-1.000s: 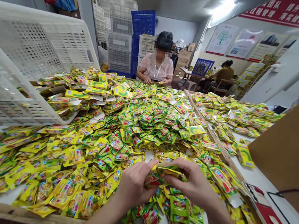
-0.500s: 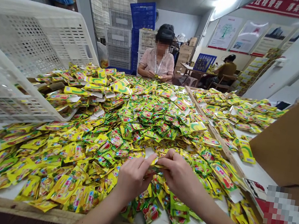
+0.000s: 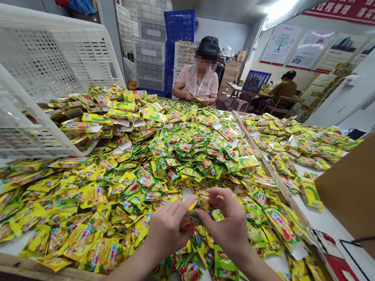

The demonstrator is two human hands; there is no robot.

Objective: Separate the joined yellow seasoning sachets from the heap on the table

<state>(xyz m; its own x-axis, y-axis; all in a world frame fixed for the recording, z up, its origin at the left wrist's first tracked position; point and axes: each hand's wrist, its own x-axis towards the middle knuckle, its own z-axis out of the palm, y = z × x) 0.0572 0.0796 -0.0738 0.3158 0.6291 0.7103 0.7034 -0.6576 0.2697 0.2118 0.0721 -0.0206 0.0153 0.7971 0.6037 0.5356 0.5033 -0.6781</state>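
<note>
My left hand (image 3: 170, 225) is closed round a small yellow package (image 3: 193, 205), mostly hidden by the fingers; whether it is a carton or a sachet I cannot tell. Just right of it, my right hand (image 3: 227, 217) has thumb and fingers apart, the thumb tip close to the package. Under and around both hands lies a heap of green sachets (image 3: 186, 146) with watermelon pictures. Yellow sachets (image 3: 79, 237) with pineapple pictures are spread to the left. Small yellow cartons (image 3: 122, 106) with white flaps are piled towards the back left.
A tilted white plastic crate (image 3: 77, 51) stands at left, its mouth towards the pile. A wooden strip (image 3: 281, 185) divides the table on the right. Beyond it are a brown cardboard sheet (image 3: 368, 172) and a red-and-white phone-like object (image 3: 347, 272). A person (image 3: 200, 79) sits opposite.
My right hand's fingers have spread from a pinch at the package and lifted slightly away. The left hand keeps its hold. The view has tipped up slightly.
</note>
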